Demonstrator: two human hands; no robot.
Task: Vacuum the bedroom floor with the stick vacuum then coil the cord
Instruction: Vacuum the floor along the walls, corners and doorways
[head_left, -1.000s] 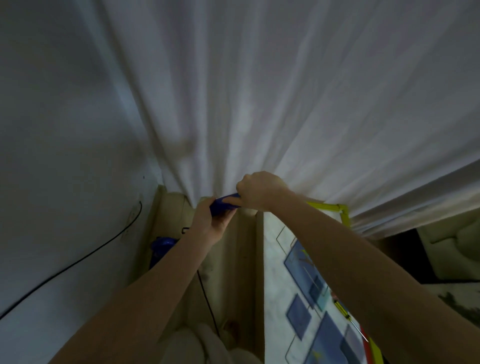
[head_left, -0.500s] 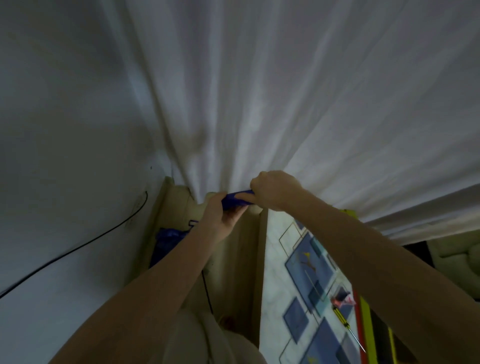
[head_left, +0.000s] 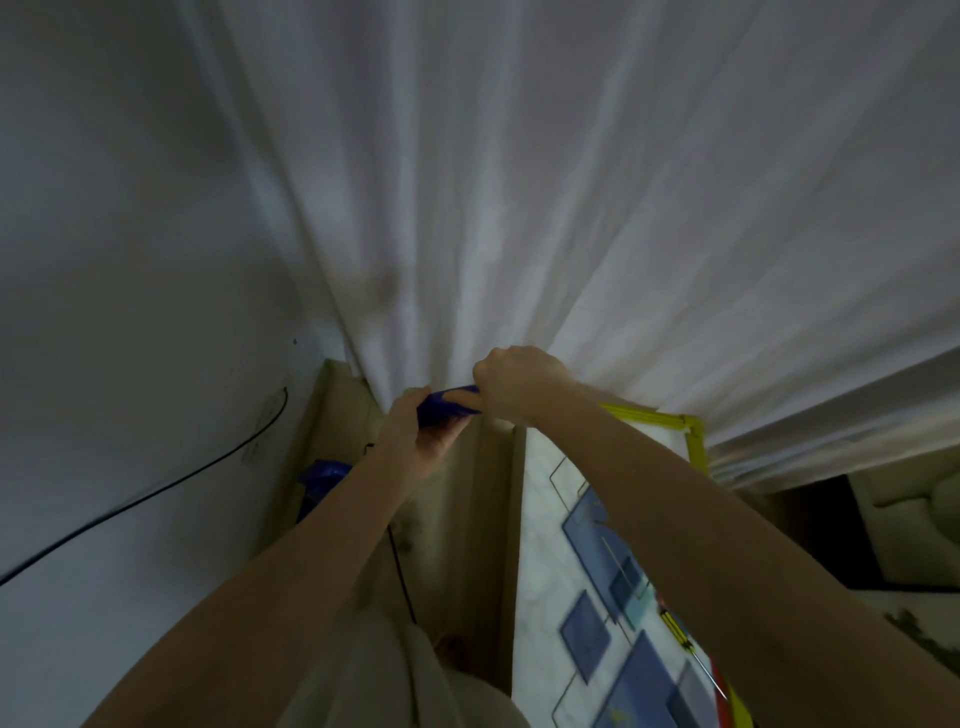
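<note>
A: Stick vacuum handle (head_left: 448, 402), the blue bar — where is it?
B: Up at the foot of the white curtain (head_left: 571, 208), held between both hands in the narrow gap beside the wall (head_left: 130, 260).
A: And the fingers?
B: The left hand (head_left: 423, 436) curls round the bar from below, palm up. The right hand (head_left: 519, 384) closes over its other end from above, knuckles bent tight.
A: The cord?
B: A thin black cord (head_left: 156, 491) runs along the wall toward an outlet; another strand hangs below the left forearm. A blue body part (head_left: 319, 480) sits low by the wall.
A: Anything else?
B: A patterned mat (head_left: 602, 597) with blue squares at right, and a yellow screwdriver (head_left: 680, 636) lying on it.
</note>
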